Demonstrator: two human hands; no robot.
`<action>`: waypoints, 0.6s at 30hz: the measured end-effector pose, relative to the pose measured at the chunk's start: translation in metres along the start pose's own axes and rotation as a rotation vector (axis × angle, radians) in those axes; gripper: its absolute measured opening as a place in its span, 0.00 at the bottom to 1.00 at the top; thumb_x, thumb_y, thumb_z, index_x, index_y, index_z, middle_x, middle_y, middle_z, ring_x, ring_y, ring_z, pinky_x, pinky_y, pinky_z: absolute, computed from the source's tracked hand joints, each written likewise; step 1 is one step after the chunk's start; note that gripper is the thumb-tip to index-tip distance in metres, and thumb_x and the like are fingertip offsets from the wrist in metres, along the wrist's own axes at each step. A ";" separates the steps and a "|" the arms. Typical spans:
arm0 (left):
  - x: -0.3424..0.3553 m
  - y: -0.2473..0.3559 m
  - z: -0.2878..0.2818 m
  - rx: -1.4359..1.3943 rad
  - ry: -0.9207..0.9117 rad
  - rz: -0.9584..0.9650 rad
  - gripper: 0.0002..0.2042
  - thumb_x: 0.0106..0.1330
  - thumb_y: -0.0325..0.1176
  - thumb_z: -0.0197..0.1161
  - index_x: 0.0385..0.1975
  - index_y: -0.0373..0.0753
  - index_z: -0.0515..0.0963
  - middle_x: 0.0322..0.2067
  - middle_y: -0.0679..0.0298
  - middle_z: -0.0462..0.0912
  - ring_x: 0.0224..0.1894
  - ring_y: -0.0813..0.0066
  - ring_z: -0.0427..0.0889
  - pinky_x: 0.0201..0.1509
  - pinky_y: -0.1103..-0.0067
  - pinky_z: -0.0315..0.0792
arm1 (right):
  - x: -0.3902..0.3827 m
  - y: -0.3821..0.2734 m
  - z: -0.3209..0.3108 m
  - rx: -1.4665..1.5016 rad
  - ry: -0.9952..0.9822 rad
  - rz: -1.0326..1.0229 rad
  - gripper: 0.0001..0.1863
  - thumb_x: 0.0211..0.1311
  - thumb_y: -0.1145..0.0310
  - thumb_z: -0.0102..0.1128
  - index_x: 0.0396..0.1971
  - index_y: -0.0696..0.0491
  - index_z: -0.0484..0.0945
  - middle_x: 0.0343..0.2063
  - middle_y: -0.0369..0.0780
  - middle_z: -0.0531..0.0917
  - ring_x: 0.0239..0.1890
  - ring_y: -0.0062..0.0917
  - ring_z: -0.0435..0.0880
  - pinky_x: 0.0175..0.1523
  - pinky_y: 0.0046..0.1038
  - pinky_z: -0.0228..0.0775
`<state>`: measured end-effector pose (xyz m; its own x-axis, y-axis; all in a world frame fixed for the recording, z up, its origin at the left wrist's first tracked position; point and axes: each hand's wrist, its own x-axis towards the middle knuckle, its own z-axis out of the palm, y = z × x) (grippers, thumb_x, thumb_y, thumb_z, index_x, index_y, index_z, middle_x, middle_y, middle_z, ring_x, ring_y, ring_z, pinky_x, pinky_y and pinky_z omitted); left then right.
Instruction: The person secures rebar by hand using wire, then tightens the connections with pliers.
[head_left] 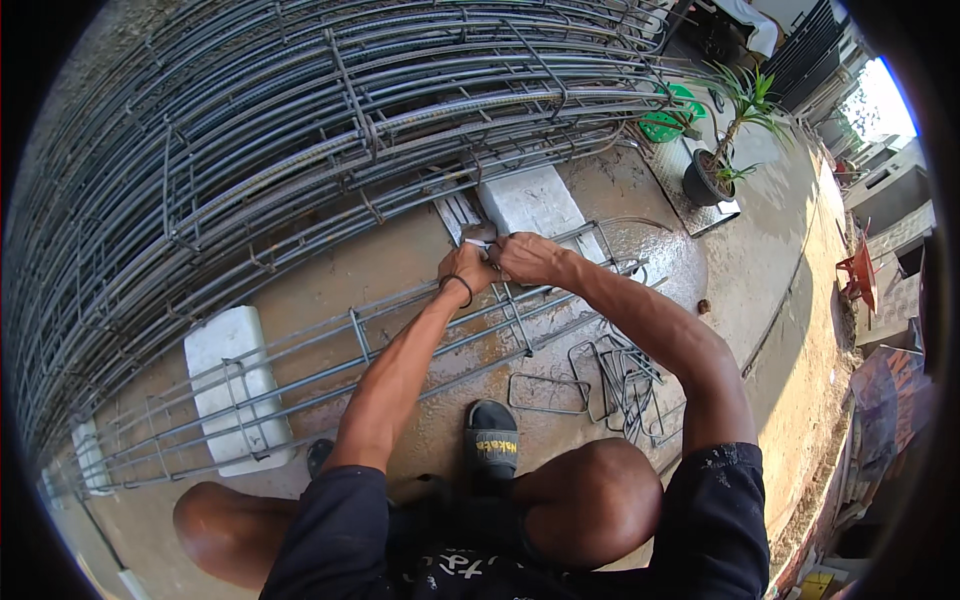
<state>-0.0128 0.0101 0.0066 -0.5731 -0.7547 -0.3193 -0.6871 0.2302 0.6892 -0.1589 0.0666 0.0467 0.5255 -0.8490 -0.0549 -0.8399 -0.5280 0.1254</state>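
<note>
A long rebar cage (pixel 420 335) lies across white blocks (pixel 540 200) on the wet concrete, crossing in front of me. My left hand (pixel 465 268) and my right hand (pixel 528 258) meet at the cage near its far right part, fingers closed around something small, light and grey that I cannot make out. The hands partly hide the bars there. Several loose rectangular stirrups (pixel 625 390) lie on the ground below my right arm.
Tall stacked rebar cages (pixel 300 120) fill the upper left. Another white block (pixel 230 390) is under the cage at left. A potted plant (pixel 708 180) stands on a metal sheet, with a green crate (pixel 665 115) behind it. A red wheelbarrow (pixel 860 275) is at far right.
</note>
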 end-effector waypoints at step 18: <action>-0.013 0.001 0.000 -0.062 0.065 0.043 0.26 0.37 0.51 0.75 0.40 0.52 0.83 0.38 0.58 0.84 0.43 0.61 0.81 0.47 0.71 0.74 | -0.023 -0.005 -0.052 -0.041 -0.121 -0.050 0.14 0.52 0.69 0.56 0.40 0.54 0.77 0.43 0.40 0.76 0.50 0.30 0.74 0.47 0.29 0.73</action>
<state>-0.0060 0.0196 0.0114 -0.5696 -0.7839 -0.2473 -0.6325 0.2259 0.7409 -0.1594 0.0896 0.0987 0.5446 -0.8190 -0.1807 -0.8054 -0.5708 0.1597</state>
